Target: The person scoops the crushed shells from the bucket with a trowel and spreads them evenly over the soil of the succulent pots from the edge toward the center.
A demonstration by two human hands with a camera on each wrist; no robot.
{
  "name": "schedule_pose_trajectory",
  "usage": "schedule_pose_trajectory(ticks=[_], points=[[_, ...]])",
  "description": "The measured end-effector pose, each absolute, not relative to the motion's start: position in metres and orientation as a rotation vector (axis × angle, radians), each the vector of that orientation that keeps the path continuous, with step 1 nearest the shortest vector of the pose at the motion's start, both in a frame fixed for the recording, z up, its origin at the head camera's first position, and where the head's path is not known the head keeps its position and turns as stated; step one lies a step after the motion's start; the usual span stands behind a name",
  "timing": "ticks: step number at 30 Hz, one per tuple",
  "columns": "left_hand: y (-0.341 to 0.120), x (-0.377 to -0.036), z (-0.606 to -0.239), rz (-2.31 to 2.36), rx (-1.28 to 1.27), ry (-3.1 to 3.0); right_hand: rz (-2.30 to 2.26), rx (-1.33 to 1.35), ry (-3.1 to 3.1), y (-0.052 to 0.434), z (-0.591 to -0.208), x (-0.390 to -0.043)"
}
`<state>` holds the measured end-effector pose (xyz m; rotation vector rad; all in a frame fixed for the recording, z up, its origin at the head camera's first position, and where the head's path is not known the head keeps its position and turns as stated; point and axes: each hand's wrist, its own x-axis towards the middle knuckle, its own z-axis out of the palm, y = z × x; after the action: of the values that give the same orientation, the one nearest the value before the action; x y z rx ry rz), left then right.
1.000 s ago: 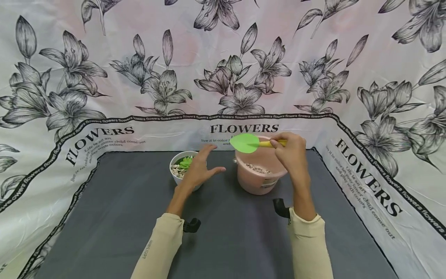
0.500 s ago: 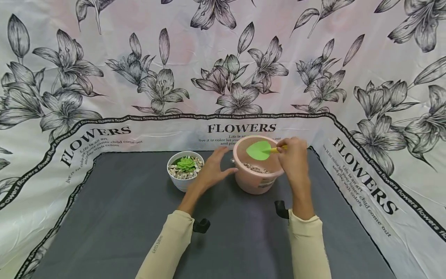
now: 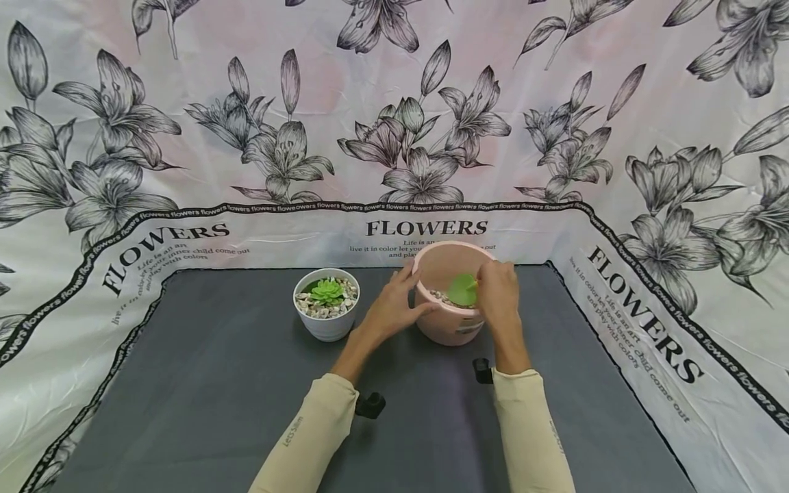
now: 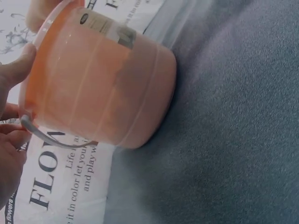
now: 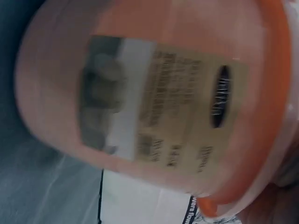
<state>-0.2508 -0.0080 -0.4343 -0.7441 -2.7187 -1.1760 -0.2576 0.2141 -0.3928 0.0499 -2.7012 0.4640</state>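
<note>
In the head view, a pink bucket (image 3: 445,330) stands on the dark tabletop, with small pale stones (image 3: 441,297) in its bottom. My right hand (image 3: 498,296) grips a small garden trowel by its yellow handle, mostly covered by the fingers. The green blade of the trowel (image 3: 462,291) is down inside the bucket near the stones. My left hand (image 3: 392,305) holds the bucket's left side at the rim, thumb in front and fingers behind. The left wrist view shows the thumb (image 4: 19,65) on the rim and fingers near the grey bail handle (image 4: 58,141).
Left of the bucket, a white pot (image 3: 329,329) holds a green succulent (image 3: 327,292) among pebbles. Behind the dark tabletop (image 3: 234,383), a flower-printed cloth (image 3: 425,212) rises as a backdrop and wraps both sides. A label (image 5: 182,102) is on the bucket's side.
My right hand has lowered the trowel from above the rim down into the bucket. My left hand has moved right, from beside the white pot to the bucket's rim.
</note>
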Motion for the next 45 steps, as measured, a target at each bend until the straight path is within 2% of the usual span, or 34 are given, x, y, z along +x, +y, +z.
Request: schedule_pose_trajectory(ticks=[14,25,40,45], points=[[-0.009,-0.250,-0.433,-1.247,-0.741,-2.667,0.726,0.004,-2.707,0.210,-0.398,-0.267],[-0.005,-0.248,-0.438,-1.252,-0.703,-2.684,0.874,0.013,-2.890,0.223,-0.372,-0.266],[-0.008,-0.246,-0.438,-1.297,-0.700,-2.640,1.380,-0.186,-2.781,0.254,-0.343,-0.244],[-0.010,-0.248,-0.438,-1.304,-0.694,-2.626,1.408,-0.209,-2.729,0.265,-0.340,-0.237]])
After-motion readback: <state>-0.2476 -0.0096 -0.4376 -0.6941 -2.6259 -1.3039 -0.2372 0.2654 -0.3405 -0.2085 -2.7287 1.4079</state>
